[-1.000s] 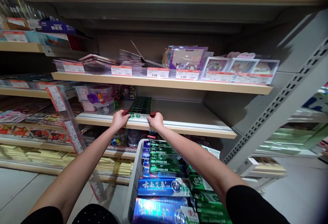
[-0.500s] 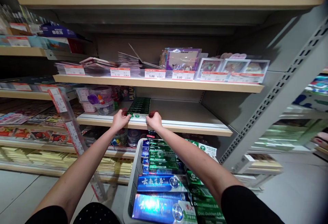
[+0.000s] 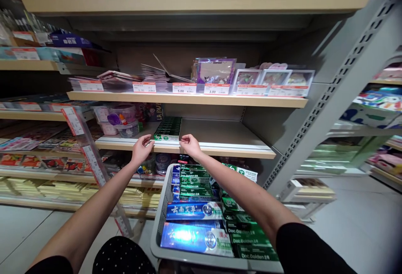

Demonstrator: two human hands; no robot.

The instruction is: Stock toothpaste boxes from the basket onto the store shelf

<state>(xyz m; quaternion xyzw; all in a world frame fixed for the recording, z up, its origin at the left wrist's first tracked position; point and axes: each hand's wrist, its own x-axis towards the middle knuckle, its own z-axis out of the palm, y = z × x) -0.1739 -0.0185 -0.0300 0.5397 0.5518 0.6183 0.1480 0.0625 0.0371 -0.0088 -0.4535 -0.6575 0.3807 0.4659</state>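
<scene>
A row of green toothpaste boxes [image 3: 168, 129] stands packed together on the lower shelf [image 3: 216, 134], short white-and-green face forward. Just left of the row is my left hand [image 3: 143, 148], its fingers curved and apart with nothing in them. On the other side, my right hand [image 3: 190, 145] hovers beside the front right corner, fingers loosely bent and holding nothing. Below my arms, a grey basket [image 3: 159, 224] carries more toothpaste: green boxes [image 3: 196, 182] at the back and right, blue boxes [image 3: 194, 211] at the left and front.
Left of the row stand clear plastic tubs [image 3: 125, 121]. The shelf above [image 3: 188, 98] holds thin packets and framed items behind price tags. A price-tagged post [image 3: 91, 161] slants at the left, and a grey slotted upright [image 3: 314, 115] borders the right. Magazines [image 3: 47, 136] lie further left.
Both hands have let go of the green toothpaste row and moved slightly outward from its sides. The row stays on the shelf. The view has shifted a little.
</scene>
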